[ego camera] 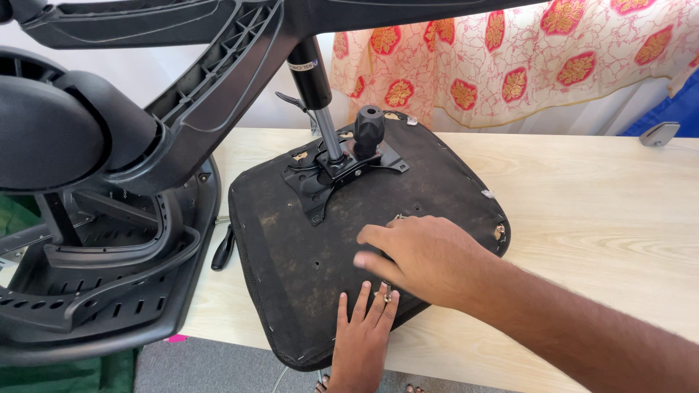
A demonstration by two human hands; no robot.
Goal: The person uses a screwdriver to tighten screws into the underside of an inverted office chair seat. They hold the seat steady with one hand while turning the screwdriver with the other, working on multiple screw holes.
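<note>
An upturned black chair seat [437, 182] lies on the pale wooden table [597, 211], underside up. A black metal mechanism plate [320, 185] with a knob [368, 127] and a gas cylinder [314, 84] is mounted on it. My right hand [422, 258] reaches in from the right and rests palm-down on the seat's near part, fingers bent and apart. My left hand [362, 331] comes up from the bottom edge and lies flat on the seat just below it. A small shiny metal piece [386, 295] sits at the left fingertips.
The chair's black plastic base arm [218, 80] looms across the top left, above the slotted black backrest [109, 291] at the left. A black tool handle [223, 251] lies between backrest and seat. A floral cloth [524, 58] hangs behind; a grey object [659, 133] sits far right.
</note>
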